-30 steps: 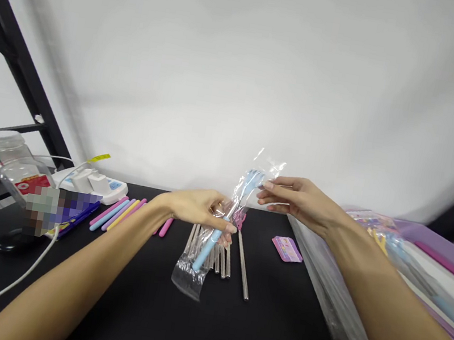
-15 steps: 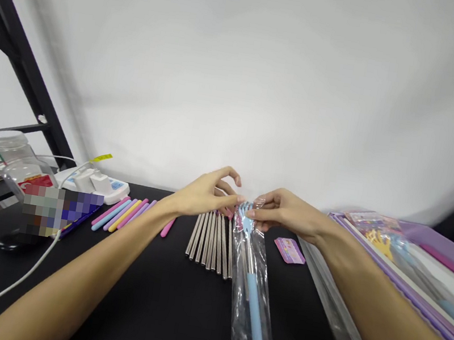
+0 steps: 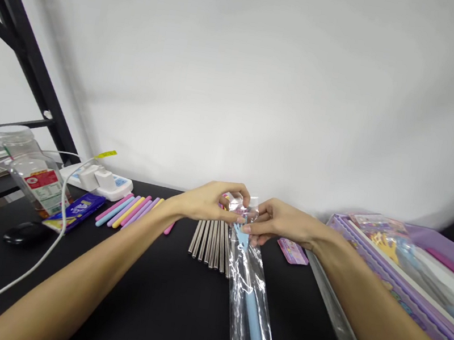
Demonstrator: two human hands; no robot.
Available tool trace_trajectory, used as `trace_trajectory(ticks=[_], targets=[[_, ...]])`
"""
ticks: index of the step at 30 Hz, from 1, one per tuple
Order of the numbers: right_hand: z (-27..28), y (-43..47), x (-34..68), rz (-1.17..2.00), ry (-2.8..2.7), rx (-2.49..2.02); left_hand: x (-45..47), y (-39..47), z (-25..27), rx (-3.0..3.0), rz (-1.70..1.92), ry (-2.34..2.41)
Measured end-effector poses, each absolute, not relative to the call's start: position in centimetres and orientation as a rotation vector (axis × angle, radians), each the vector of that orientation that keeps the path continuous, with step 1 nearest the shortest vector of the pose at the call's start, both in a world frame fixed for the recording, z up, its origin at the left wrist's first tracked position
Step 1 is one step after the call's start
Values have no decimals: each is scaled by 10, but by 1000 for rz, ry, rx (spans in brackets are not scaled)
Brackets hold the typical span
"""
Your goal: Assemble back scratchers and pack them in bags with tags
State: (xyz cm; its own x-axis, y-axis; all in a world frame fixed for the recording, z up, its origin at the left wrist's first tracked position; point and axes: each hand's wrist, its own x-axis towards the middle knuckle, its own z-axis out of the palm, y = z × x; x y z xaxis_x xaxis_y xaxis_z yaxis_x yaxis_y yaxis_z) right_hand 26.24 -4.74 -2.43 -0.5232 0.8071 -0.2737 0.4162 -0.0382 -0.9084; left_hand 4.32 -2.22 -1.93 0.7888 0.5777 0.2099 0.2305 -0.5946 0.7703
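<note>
A light-blue back scratcher (image 3: pixel 254 326) with a hand-shaped head and a metal rod lies inside a long clear plastic bag (image 3: pixel 237 304). My left hand (image 3: pixel 211 202) pinches the bag's upper end between thumb and finger. Opposite it, my right hand (image 3: pixel 285 224) is closed on the bag beside the scratcher's head. Below my left hand, several metal tubes (image 3: pixel 210 245) lie side by side on the black table (image 3: pixel 154 302). A small pink-purple card (image 3: pixel 294 252) rests right of the bag.
Several pastel handles (image 3: pixel 129 212) lie at left, near a white power strip (image 3: pixel 118 190), a clear jar (image 3: pixel 37 171), a blue packet (image 3: pixel 78 208) and a black mouse (image 3: pixel 27 233). A white cable (image 3: pixel 37 263) crosses the table. At right stands a purple box (image 3: pixel 448 242) of bagged scratchers.
Both hands have shifted slightly lower in view. The bag's top edge now stands up between them, and my left fingers have curled more over it. The view has moved a little.
</note>
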Motion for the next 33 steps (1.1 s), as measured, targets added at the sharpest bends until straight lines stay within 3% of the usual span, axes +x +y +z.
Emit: trace_trajectory(ticks=[10, 15, 18, 33], targets=[[-12, -48, 279, 1557, -2077, -1365, 44, -23, -23, 1987, 472, 574], [-11, -42, 322, 888, -2436, -1767, 46, -22, -29, 1930, 543, 619], [-21, -40, 333, 650, -2543, -2072, 48, -23, -32, 1914, 509, 620], [-39, -32, 333, 566, -2612, -2203, 56, -29, -33, 1967, 480, 622]])
